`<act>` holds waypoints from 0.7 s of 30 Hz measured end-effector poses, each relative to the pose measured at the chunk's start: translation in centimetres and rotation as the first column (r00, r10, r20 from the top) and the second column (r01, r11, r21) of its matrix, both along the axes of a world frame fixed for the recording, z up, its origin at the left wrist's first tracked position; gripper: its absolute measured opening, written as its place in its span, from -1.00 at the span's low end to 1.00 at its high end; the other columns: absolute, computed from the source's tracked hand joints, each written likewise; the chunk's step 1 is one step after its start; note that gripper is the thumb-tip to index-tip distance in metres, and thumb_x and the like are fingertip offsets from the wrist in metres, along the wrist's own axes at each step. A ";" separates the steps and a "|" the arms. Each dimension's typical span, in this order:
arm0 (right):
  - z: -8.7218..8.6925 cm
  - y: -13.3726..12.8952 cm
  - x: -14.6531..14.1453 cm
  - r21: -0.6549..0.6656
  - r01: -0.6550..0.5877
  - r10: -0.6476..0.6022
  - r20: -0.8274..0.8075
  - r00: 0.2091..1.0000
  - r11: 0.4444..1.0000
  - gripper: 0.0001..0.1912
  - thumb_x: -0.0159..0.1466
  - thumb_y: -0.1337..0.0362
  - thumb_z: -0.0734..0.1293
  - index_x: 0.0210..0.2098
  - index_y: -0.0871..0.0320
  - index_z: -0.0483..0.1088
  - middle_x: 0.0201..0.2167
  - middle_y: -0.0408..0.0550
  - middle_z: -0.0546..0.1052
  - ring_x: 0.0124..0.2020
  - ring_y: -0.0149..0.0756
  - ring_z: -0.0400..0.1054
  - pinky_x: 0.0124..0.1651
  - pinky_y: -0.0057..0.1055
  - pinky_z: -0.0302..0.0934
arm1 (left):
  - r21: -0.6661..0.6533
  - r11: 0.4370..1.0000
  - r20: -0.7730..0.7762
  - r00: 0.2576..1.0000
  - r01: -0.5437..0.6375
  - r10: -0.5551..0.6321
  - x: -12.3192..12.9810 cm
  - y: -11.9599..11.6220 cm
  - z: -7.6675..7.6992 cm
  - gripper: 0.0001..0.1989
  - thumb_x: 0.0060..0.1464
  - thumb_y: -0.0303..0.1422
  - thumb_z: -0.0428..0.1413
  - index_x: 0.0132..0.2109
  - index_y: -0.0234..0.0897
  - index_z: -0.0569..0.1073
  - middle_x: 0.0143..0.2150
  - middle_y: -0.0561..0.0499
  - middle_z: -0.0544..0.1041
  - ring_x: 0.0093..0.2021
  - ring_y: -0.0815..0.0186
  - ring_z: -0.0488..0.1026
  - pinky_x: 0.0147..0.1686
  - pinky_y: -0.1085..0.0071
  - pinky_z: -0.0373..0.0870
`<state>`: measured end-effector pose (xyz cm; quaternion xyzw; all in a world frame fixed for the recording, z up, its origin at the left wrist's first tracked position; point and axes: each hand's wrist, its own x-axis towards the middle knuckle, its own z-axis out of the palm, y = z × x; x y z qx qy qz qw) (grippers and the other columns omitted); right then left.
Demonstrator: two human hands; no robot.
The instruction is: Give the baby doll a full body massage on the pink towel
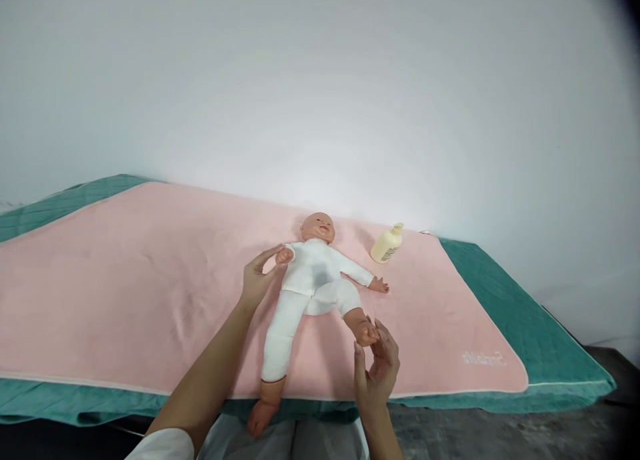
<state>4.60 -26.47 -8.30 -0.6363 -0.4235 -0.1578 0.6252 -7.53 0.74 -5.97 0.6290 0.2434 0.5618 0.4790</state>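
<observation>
A baby doll [299,273] with a white cloth body lies on its back on a pink mat [200,280], head toward the wall. My left hand [260,277] has its thumb and fingers closed around the doll's hand at the left. Lower right, my right hand [378,367] holds the doll's foot between thumb and fingers; that leg is bent and raised. The doll's other leg lies straight, its foot over the mat's front edge. Its other arm is stretched out to the right, untouched. A grey patch shows on the belly.
A pale yellow pump bottle [386,246] stands on the mat right of the doll's head. A green quilted cover [520,313] shows around the pink mat. Behind the bed rises a plain wall [320,93]. Grey floor [480,433] shows at the lower right.
</observation>
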 end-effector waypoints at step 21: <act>-11.2 -6.5 -2.4 -0.253 0.108 -0.038 0.265 0.964 0.962 -0.39 0.26 0.38 0.35 0.26 -0.09 0.23 0.04 0.06 0.53 0.16 0.09 0.38 -0.16 0.07 0.54 | -0.807 0.572 0.207 0.838 -0.146 0.505 -2.2 5.7 -2.8 -0.85 0.23 -0.28 0.09 -0.24 -0.28 0.43 -0.15 -0.14 0.52 -0.07 0.24 0.55 -0.01 0.30 0.54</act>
